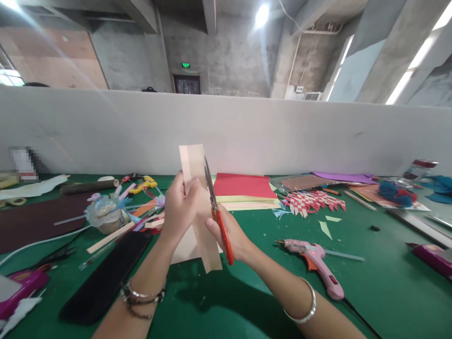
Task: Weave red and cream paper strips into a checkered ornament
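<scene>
My left hand (181,202) grips a folded strip of cream paper (201,221) by its left side, thumb across the front. The strip stands nearly upright above the table. My right hand (231,233) is closed around a pair of scissors with orange-red handles (225,238). Their dark blades (209,181) point upward along the strip's right edge; whether they are cutting into it I cannot tell. Behind and below the strip, a larger cream sheet (183,246) lies on the green table.
A pink glue gun (316,259) lies right, its cord trailing frontward. Red paper (242,184) and a red-and-white woven piece (310,202) lie behind. A black case (106,278), a wrapped bundle (106,214) and yellow tools (143,185) are left. A white partition (226,127) closes the back.
</scene>
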`<action>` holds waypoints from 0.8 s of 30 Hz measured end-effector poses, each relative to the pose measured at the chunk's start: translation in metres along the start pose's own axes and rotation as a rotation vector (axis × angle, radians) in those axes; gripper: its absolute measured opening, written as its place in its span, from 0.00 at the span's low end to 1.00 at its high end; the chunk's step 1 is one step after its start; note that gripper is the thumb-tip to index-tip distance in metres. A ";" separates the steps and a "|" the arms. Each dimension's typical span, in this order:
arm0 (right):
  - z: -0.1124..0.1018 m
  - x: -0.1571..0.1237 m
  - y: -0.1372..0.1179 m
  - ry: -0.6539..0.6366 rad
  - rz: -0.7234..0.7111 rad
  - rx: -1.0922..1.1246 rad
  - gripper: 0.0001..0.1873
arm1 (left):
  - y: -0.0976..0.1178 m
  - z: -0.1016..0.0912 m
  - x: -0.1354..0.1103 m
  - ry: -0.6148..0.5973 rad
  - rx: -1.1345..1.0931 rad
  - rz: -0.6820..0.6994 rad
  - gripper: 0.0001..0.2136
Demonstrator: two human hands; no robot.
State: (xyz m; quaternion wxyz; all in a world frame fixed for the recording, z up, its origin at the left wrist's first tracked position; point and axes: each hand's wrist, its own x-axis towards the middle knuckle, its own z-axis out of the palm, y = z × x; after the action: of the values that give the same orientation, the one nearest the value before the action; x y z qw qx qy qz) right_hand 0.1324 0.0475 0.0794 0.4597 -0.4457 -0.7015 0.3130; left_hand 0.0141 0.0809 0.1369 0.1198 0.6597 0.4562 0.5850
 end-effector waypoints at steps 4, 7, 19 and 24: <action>0.001 -0.001 0.000 0.010 -0.008 -0.001 0.15 | 0.002 0.001 -0.001 -0.015 0.033 -0.002 0.07; 0.001 -0.001 -0.001 0.022 -0.007 0.011 0.15 | 0.002 0.002 -0.002 -0.038 0.019 -0.003 0.07; 0.001 0.000 -0.002 0.056 -0.027 0.090 0.17 | 0.002 0.005 -0.005 -0.098 -0.068 -0.016 0.08; 0.002 0.000 -0.002 0.057 -0.028 0.072 0.19 | 0.002 0.005 -0.005 -0.104 -0.089 -0.015 0.09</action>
State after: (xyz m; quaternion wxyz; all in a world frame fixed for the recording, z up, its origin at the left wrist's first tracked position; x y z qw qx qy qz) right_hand 0.1300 0.0464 0.0805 0.4996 -0.4276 -0.6826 0.3188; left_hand 0.0202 0.0777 0.1333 0.1769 0.6797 0.4279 0.5688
